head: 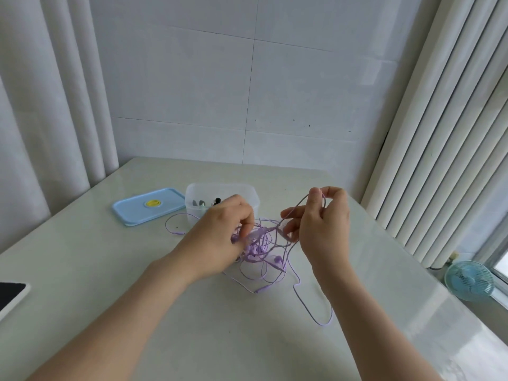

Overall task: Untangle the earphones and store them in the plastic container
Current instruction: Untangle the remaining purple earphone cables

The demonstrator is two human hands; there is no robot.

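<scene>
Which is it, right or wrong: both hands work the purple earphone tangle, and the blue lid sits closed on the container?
Wrong: the head view shows the blue lid off, on the table left of the container. Left hand and right hand do work the tangle.

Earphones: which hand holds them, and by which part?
Both. The left hand pinches the purple earphones at the tangled knot; the right hand pinches a loop of cord raised above it.
</scene>
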